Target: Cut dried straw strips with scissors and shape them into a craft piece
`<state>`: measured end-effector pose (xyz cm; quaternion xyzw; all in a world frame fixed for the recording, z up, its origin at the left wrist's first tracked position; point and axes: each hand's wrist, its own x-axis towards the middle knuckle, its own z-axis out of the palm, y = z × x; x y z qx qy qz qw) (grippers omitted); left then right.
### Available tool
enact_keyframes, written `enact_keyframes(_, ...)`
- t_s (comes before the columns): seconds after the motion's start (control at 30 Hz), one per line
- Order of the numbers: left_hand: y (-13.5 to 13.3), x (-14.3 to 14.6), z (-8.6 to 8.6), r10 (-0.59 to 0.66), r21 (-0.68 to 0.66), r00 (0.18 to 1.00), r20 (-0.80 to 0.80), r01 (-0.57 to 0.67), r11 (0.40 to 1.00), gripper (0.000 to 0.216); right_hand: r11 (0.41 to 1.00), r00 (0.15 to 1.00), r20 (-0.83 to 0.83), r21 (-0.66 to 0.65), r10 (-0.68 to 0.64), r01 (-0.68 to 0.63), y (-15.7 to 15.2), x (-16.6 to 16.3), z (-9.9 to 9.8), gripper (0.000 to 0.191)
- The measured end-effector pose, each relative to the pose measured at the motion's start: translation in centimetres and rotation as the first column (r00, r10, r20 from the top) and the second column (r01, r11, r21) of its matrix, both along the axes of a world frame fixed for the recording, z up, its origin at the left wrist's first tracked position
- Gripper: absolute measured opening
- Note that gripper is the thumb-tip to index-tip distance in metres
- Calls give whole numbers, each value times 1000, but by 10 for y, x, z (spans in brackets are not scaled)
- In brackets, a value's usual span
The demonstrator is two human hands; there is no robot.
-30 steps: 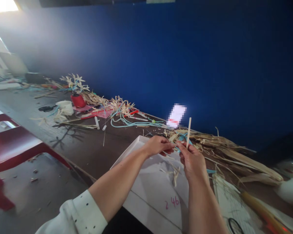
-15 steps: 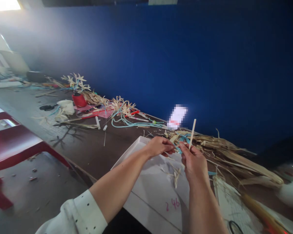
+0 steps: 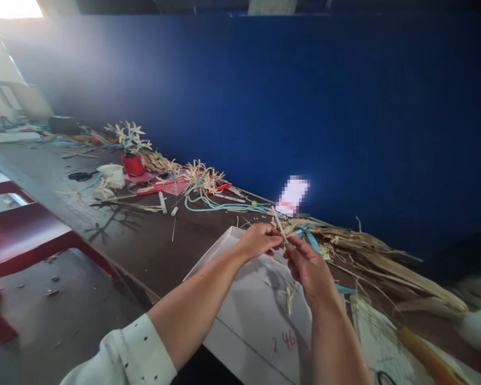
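Above a white box lid, my two hands meet close together. A thin, pale stick rises between their fingertips and leans to the left. My right hand pinches its lower end between thumb and fingers. My left hand is closed, with thumb and fingertips pressed together beside the stick; what they grip is too small to make out. Pale scraps lie on the white surface below. Just behind the hands are a blue strip and dried husks.
On the brown table stand a red thread spool and a white cup, with black scissors beside them. Husk flowers with blue stems lie along the blue wall. A red stool is at left.
The pale stick has swung from upright, above my right hand, to a left lean between both hands. My right hand has moved slightly left and turned toward my left hand.
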<state>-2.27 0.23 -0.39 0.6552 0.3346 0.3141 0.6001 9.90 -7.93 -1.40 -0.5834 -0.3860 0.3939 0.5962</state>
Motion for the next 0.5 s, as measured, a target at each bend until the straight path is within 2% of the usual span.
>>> enact_keyframes(0.17, 0, 0, 0, -20, 13, 999, -25, 21, 1000, 22, 998, 996, 66, 23, -53, 51, 2, 4, -4, 42)
enact_keyframes(0.33, 0, -1, -1, -116, -11, 993, -22, 116, 993, 40, 997, 986, 154, 59, -57, 49, 3, 7, -7, 37)
enact_keyframes(0.4, 0, -1, -3, -139, 20, 989, -58, 140, 990, 44, 997, 984, 172, 63, -53, 42, 3, 8, -8, 38)
enact_keyframes(0.5, 2, 1, -6, -137, 92, 988, -65, 143, 986, 39, 998, 981, 187, 49, -48, 40, 4, 9, -9, 42)
